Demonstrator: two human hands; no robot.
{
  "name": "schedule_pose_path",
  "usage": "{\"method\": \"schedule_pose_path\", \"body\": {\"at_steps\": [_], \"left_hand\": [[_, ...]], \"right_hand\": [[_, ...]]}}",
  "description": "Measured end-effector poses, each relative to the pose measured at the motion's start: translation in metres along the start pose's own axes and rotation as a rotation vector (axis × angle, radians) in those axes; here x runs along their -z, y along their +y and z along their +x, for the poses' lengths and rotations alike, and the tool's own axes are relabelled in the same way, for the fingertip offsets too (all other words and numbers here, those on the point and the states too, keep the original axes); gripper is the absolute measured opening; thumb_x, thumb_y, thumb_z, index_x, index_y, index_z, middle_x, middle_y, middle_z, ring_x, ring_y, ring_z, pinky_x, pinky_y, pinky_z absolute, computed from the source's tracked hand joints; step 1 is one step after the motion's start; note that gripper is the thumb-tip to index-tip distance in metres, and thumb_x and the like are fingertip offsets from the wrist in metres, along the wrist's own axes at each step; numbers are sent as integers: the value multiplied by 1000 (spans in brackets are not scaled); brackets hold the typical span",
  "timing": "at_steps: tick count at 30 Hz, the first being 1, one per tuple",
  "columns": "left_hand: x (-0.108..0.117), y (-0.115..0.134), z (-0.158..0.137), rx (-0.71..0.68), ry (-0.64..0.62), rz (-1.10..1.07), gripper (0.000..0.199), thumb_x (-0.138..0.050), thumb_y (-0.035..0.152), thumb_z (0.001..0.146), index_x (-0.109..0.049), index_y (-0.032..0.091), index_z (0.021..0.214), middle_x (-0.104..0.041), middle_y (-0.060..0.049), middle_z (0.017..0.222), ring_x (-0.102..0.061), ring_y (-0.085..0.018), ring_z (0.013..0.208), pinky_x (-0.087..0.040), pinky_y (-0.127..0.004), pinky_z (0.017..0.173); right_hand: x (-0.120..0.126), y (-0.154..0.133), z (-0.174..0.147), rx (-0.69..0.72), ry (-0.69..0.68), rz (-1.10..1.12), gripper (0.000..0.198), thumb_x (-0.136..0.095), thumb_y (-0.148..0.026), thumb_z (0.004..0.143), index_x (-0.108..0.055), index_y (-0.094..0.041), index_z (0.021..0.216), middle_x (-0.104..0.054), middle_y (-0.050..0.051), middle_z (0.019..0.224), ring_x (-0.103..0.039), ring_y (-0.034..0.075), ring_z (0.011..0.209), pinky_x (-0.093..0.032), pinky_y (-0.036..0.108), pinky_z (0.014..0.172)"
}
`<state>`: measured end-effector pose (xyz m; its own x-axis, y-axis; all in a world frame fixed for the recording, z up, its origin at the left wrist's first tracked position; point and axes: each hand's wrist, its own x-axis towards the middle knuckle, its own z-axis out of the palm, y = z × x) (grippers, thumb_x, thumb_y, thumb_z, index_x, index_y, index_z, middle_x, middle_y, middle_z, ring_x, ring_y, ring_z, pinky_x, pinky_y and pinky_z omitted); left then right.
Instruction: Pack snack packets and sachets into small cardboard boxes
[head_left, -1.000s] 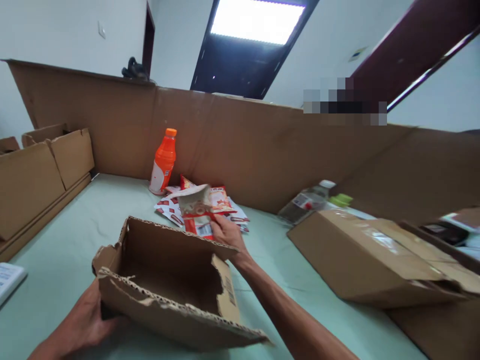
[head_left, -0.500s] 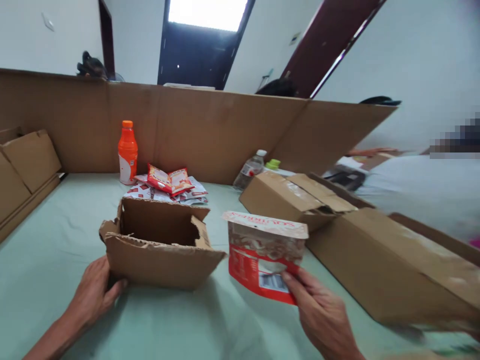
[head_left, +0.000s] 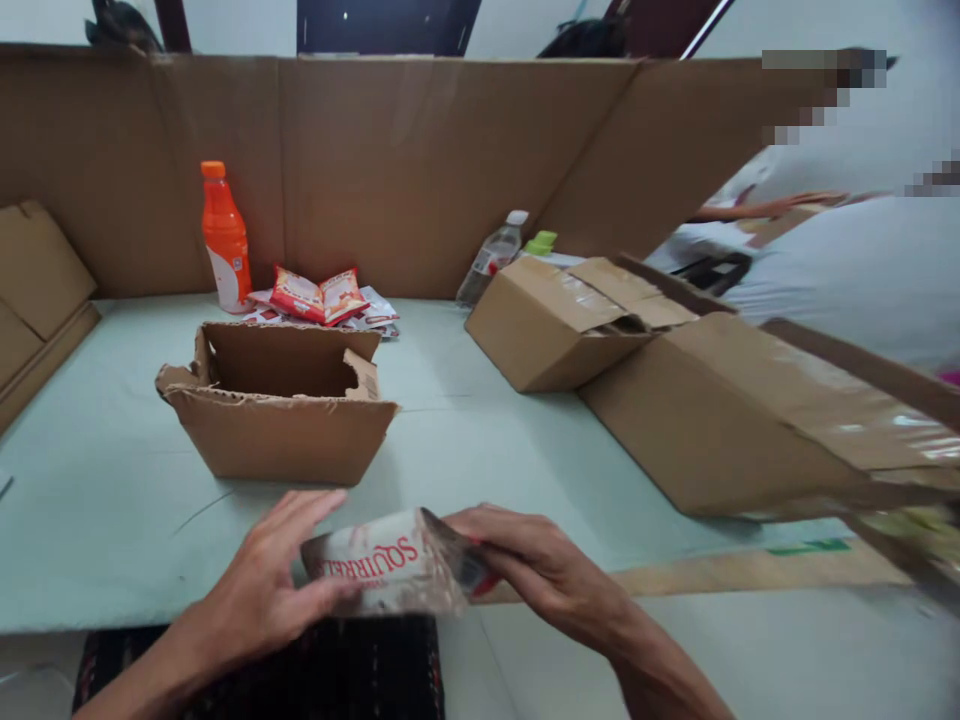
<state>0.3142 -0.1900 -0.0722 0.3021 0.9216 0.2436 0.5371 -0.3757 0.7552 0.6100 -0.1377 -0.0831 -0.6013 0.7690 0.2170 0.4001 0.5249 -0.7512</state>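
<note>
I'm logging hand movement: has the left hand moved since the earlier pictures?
Yes: against the orange bottle, the left hand has shifted rightward and toward the wearer, from the torn cardboard box to the snack packet.

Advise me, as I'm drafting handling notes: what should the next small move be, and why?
Perhaps close the left hand on the packet: the right hand grips one end, while the left stands open at the other. A two-handed hold would likely steady it.

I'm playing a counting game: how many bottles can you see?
2: an orange bottle at the back left, and a clear bottle further right, behind a box. The green lid beside the clear one may top another, mostly hidden.
</note>
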Motion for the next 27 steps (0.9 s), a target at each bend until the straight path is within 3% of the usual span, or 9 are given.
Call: {"method": "schedule_pose_path", "body": {"at_steps": [2,4,8,13,17,19,22,25,27], "left_hand": [[-9,-7,7,76,-58,-64,15,-61,28,89,-72,19,91,-74,-4,88,-67,-20,80,-54,-28,73],[-13,-18,7,116,-32,-66,21,-56,29,91,-67,18,77,-67,-1,73,-61,-16,67,-48,-25,64],[-17,-32,1,164,43,-68,21,-54,29,94,-63,17,80,-63,-1,73,-57,-16,68,-45,-25,64],[-24,-33,0,88,36,-87,20,-56,25,90,-56,18,72,-56,1,68,-52,-14,63,-39,-23,60],[-30,-31,-2,-24,52,-73,17,-53,20,89,-56,18,73,-59,0,70,-55,-15,67,-39,-24,63],[-35,-32,-6,-85,74,-60,15,-52,17,89,-55,18,74,-60,0,70,-55,-15,68,-39,-25,65],[-41,-33,-13,-162,117,-44,15,-50,14,88,-52,19,73,-60,0,69,-55,-15,66,-40,-26,64],[-33,-33,-20,-202,155,-39,12,-54,15,89,-54,20,78,-62,0,71,-56,-15,66,-43,-26,63],[-15,-30,-23,-241,198,-24,5,-60,20,90,-58,20,95,-67,-4,86,-63,-19,80,-50,-30,72]], "right_hand": [[-10,-3,10,35,-25,10,32,-46,-21,96,-77,-23,103,-79,6,93,-73,18,83,-59,29,78],[-14,0,13,-20,-18,42,31,-49,-28,97,-74,-24,115,-79,8,105,-74,19,92,-59,31,83],[-11,8,11,-183,-10,143,55,-70,-49,84,-67,-21,131,-74,13,124,-72,27,108,-58,39,94],[-4,-6,11,-351,-254,-9,42,-72,-46,78,-77,-23,113,-77,10,114,-71,31,106,-58,42,90],[-7,-29,18,-326,-243,-136,61,-77,-55,74,-71,-26,127,-70,12,131,-64,33,120,-54,46,98],[-19,-40,25,-266,-252,-179,59,-80,-50,74,-70,-26,126,-72,12,126,-66,31,115,-53,44,97],[-46,-51,35,-173,-270,-301,16,-67,-31,86,-74,-22,96,-76,8,92,-71,24,88,-55,35,81],[-58,-54,36,-69,-217,-387,23,-54,-23,92,-68,-21,75,-70,5,72,-67,20,70,-53,31,70],[-43,-50,30,-48,-180,-324,25,-52,-28,94,-70,-22,77,-71,5,74,-67,20,69,-54,30,68]]}}
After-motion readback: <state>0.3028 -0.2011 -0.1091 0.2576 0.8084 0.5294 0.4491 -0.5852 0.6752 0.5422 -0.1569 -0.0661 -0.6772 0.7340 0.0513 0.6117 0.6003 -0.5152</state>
